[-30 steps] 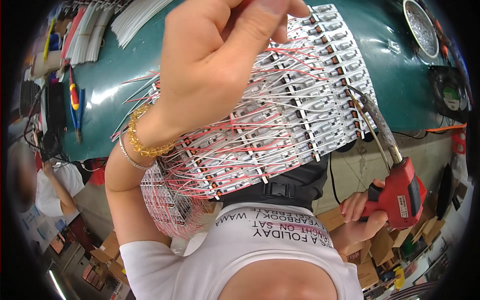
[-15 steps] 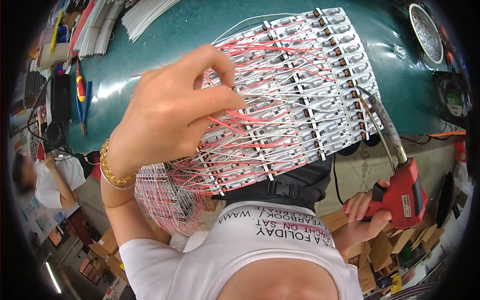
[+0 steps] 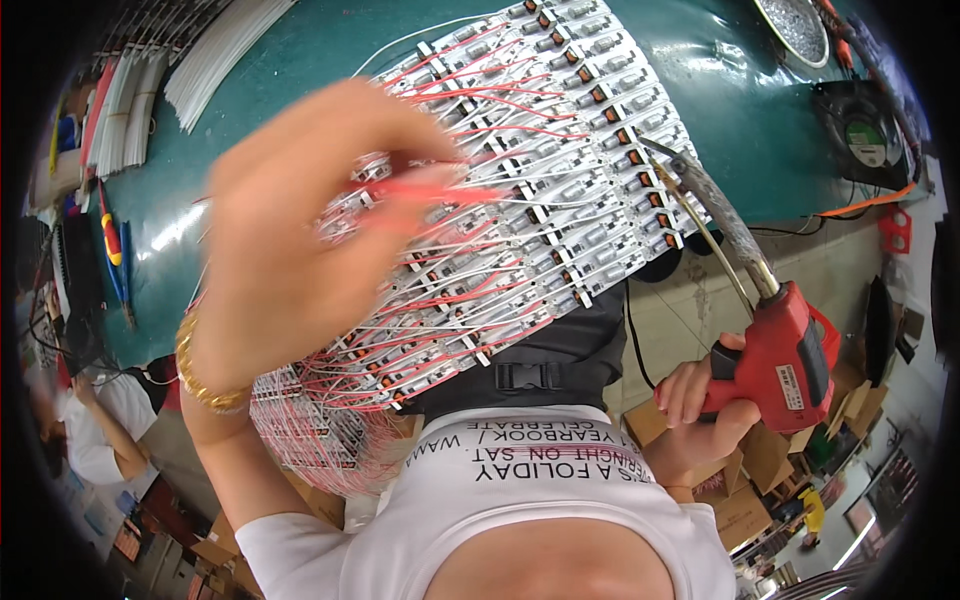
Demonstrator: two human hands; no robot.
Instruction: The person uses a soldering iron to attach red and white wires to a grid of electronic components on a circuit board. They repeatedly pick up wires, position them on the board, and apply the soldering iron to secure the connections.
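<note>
My left hand [image 3: 300,220], smeared by motion, is over the left part of a sheet of small white circuit boards [image 3: 610,140]. Its fingers pinch some red wires [image 3: 440,190], which are blurred too. Rows of metal-cased parts and many red and white wires cover the sheet, which overhangs the table's near edge. My right hand [image 3: 700,395] grips the handle of a red soldering gun [image 3: 790,365]. The gun's long metal tip and thin side tube reach up to the right part of the sheet; whether they touch it I cannot tell. Another wired cluster of boards [image 3: 305,425] hangs below my left wrist.
On the green table [image 3: 715,95] lie bundles of white strips [image 3: 215,70], a red-and-yellow-handled tool [image 3: 110,235] and a blue-handled one [image 3: 120,285]. A metal dish [image 3: 795,30] and black fan [image 3: 865,135] are at right. Cardboard boxes [image 3: 740,515] stand below; another person [image 3: 110,425] sits at left.
My view has shifted, so the sheet and table things appear further left or higher. My left hand has moved with the red wires and is now blurred. The right hand still holds the soldering gun.
</note>
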